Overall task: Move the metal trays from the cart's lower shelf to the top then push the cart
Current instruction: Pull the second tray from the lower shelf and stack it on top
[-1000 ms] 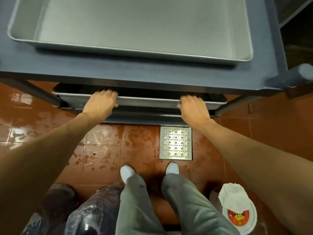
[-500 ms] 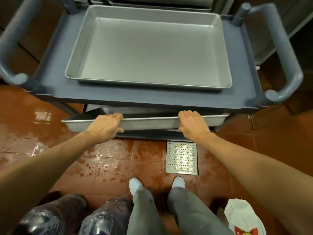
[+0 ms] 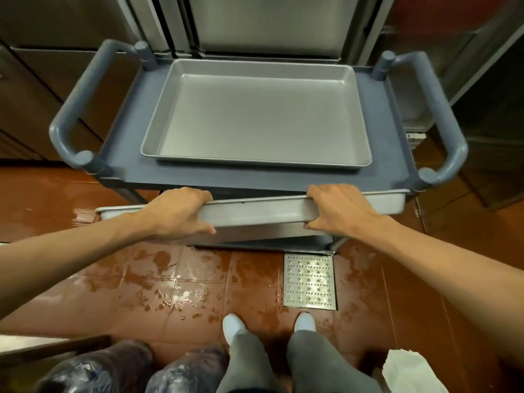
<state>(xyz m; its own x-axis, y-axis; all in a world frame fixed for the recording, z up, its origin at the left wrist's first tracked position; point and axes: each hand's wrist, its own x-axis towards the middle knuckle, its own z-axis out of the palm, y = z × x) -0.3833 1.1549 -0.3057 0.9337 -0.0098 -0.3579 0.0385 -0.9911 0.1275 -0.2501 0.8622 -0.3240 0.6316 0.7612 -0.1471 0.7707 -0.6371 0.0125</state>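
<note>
A grey cart (image 3: 124, 154) with tube handles at both ends stands in front of me. One empty metal tray (image 3: 255, 114) lies on its top shelf. A second metal tray (image 3: 255, 212) is pulled out from the lower shelf, held just below the top shelf's front edge, its right end slightly higher. My left hand (image 3: 178, 212) grips its near rim on the left and my right hand (image 3: 337, 211) grips the rim on the right. Under it another tray edge (image 3: 272, 233) shows on the lower shelf.
Wet red floor tiles (image 3: 158, 285) lie under my white shoes. A perforated metal drain cover (image 3: 309, 280) sits by the cart's right leg. Plastic-wrapped bundles (image 3: 113, 370) are at bottom left, white paper (image 3: 408, 373) at bottom right. Steel appliances (image 3: 266, 24) stand behind the cart.
Both hands have drawn the tray out from the lower shelf and lifted it toward the top shelf's front edge. My view has risen, showing the whole cart.
</note>
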